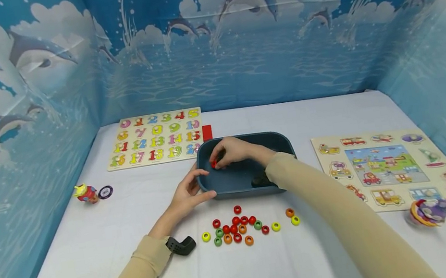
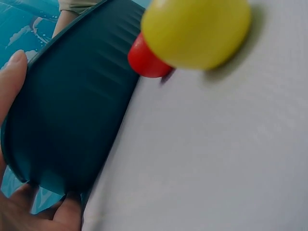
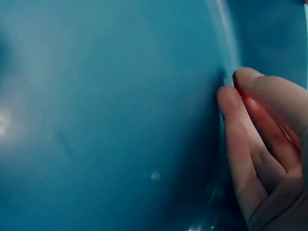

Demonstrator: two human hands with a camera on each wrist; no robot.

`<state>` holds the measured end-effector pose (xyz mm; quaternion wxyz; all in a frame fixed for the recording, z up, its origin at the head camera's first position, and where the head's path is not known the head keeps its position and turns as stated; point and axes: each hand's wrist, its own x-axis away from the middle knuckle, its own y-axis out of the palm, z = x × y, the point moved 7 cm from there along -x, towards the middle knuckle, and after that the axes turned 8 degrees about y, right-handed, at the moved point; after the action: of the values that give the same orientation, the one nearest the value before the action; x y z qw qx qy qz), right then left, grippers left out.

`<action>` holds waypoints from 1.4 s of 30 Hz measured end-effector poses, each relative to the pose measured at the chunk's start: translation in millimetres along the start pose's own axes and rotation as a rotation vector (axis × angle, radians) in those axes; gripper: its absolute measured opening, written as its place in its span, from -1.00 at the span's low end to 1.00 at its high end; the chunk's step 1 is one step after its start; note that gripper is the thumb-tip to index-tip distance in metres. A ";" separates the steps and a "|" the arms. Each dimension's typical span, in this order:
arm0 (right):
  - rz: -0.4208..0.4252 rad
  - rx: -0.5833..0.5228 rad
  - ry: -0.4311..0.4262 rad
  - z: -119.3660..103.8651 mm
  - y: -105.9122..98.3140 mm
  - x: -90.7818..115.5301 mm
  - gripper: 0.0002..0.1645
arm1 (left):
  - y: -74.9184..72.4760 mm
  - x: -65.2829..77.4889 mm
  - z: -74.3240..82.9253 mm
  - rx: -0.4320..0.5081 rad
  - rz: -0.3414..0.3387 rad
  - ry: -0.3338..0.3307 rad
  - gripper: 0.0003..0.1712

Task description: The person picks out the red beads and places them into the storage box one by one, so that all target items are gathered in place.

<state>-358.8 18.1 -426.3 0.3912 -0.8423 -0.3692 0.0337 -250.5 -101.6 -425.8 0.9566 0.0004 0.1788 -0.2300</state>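
Note:
A dark blue plastic tub (image 1: 253,192) stands on the white table. My left hand (image 1: 183,194) holds its left end, thumb at the front and fingers around the side; the left wrist view shows fingers (image 2: 67,211) at the tub wall (image 2: 72,101). Inside the tub, near its left wall, my right hand (image 1: 231,151) pinches a red bead (image 1: 214,164). In the right wrist view the fingertips hide most of that bead. In front of the tub lie several loose beads (image 1: 237,237), red, orange, green and yellow.
A number puzzle board (image 1: 153,138) lies at the back left, beside a red block (image 1: 207,132). On the right is a vehicle puzzle board (image 1: 385,167), with a purple toy (image 1: 431,212) near its front edge. Far left stand a small figure (image 1: 86,193) and a round chip (image 1: 106,192).

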 end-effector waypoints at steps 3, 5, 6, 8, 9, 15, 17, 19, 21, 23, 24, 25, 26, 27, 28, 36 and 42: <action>-0.001 0.025 0.033 1.1 1.4 -1.7 -0.70 | 0.0 0.1 0.7 -0.004 0.006 0.013 -0.48; -0.007 0.021 0.046 1.6 2.0 -2.9 -0.68 | -0.2 0.6 1.7 -0.003 0.012 0.021 -0.52; -0.008 0.020 0.049 1.3 1.7 -3.1 -0.67 | -0.2 0.8 2.3 -0.004 0.015 0.024 -0.53; -0.006 0.018 0.056 -0.4 -0.8 -2.0 -0.64 | -0.2 1.3 3.4 -0.005 0.018 0.028 -0.54; 0.001 0.021 0.056 -2.1 -3.4 -0.6 -0.62 | -0.2 1.5 3.8 -0.009 0.019 0.025 -0.54; 0.052 0.025 -0.008 -30.8 -30.6 34.7 -0.52 | 1.1 3.4 5.9 -0.024 0.024 -0.001 -0.55; 0.063 0.003 -0.057 -42.8 -37.2 55.6 -0.52 | 1.8 4.4 7.0 -0.029 0.027 -0.006 -0.55; 0.077 -0.017 -0.114 -54.1 -39.8 79.5 -0.53 | 2.1 5.6 8.1 -0.035 0.033 -0.010 -0.56; 0.087 -0.034 -0.184 -64.6 -37.3 105.1 -0.55 | 1.6 7.3 8.5 -0.041 0.042 -0.014 -0.55; 0.090 -0.051 -0.252 -71.5 -29.3 130.2 -0.59 | 1.3 9.0 9.2 -0.041 0.049 -0.014 -0.54; 0.089 -0.061 -0.280 -73.0 -23.4 141.8 -0.60 | 0.7 9.8 7.5 -0.036 0.052 -0.016 -0.53; 0.086 -0.070 -0.306 -73.7 -16.6 152.8 -0.62 | 0.3 10.6 5.4 -0.032 0.055 -0.017 -0.52; 0.081 -0.083 -0.327 -73.0 -9.0 162.8 -0.64 | -0.1 11.3 3.2 -0.029 0.058 -0.017 -0.51; 0.073 -0.096 -0.341 -71.1 -0.8 172.0 -0.66 | -0.3 11.9 1.0 -0.026 0.060 -0.013 -0.50; 0.065 -0.109 -0.349 -68.4 7.5 179.9 -0.67 | -0.4 12.5 -1.3 -0.023 0.060 -0.007 -0.50; 0.165 -0.085 -0.285 -45.4 54.3 213.3 -0.72 | -0.9 17.7 -12.1 -0.014 0.071 0.028 -0.48; 0.270 -0.075 -0.249 -39.1 58.4 216.3 -0.69 | 0.1 19.0 -14.8 -0.004 0.061 0.018 -0.43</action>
<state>-153.7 108.9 -389.0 0.3025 -0.8876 -0.2993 0.1763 -239.8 -108.7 -446.2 0.9615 0.0062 0.1879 -0.2006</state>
